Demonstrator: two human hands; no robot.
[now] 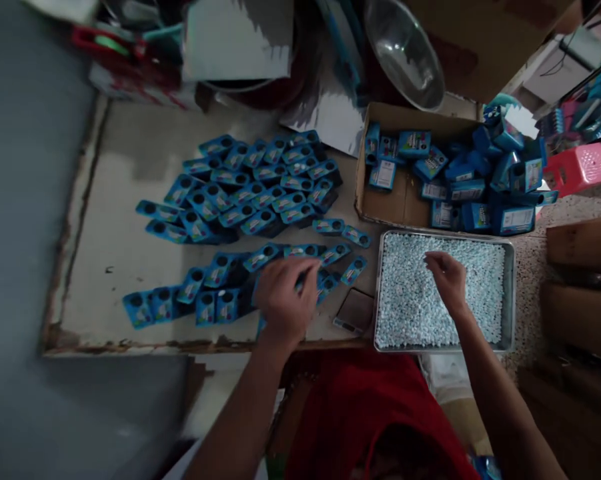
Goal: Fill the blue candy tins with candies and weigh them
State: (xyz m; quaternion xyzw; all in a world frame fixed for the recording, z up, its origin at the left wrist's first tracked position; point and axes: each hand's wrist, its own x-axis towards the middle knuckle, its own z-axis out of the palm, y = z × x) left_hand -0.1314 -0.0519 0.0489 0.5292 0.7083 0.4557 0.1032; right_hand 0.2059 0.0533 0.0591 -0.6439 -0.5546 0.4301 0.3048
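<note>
My left hand [286,297] hovers over the front row of small blue boxes [225,305], its fingers curled together. A bit of blue shows between thumb and fingers, but I cannot tell whether it is held or lies behind. Above a metal tray [509,293] of pale blue and white pellets [405,300], my right hand [447,277] has its fingertips drawn together; what is in them, if anything, is hidden. Another, larger group of blue boxes [265,193] stands behind the front row, dark round holes showing in their tops. A small flat scale-like device [354,310] lies left of the tray.
Behind the tray, a cardboard box [397,207] holds many jumbled blue boxes [467,190]. A metal bowl [405,57] leans at the back. Bins and a white panel [237,43] line the back left. A pink stool [585,167] stands right, on the floor.
</note>
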